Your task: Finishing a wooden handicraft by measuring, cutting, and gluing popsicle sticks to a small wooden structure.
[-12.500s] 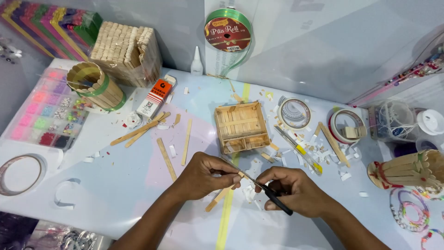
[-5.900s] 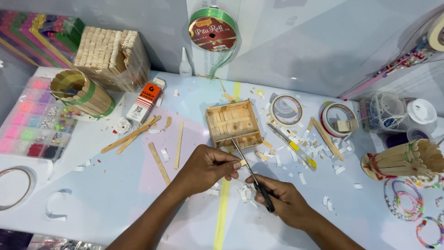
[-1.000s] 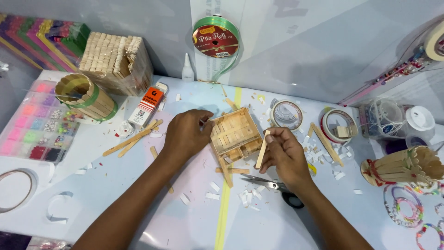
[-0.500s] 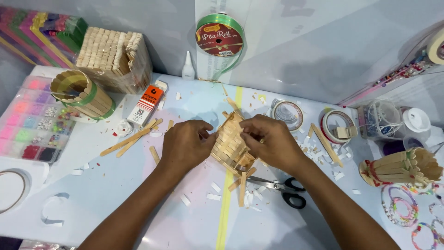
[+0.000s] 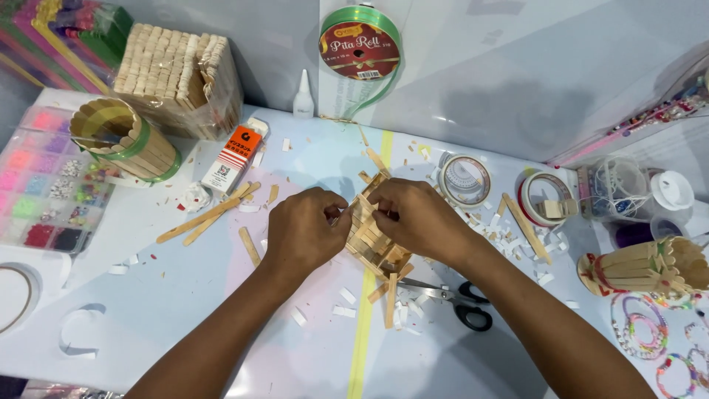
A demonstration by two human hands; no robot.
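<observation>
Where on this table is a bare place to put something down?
The widest free patch is near the front edge, between the left forearm and the white tape ring. A smaller one lies in front of the scissors. Around the stick box and both tape rolls it is crowded with scraps.

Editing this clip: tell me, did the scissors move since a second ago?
No. The scissors lie below the tape roll, right of the yellow stripe, as before.

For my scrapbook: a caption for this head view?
Left hand and right hand grip a small craft-stick box, scissors lying nearby.
</observation>
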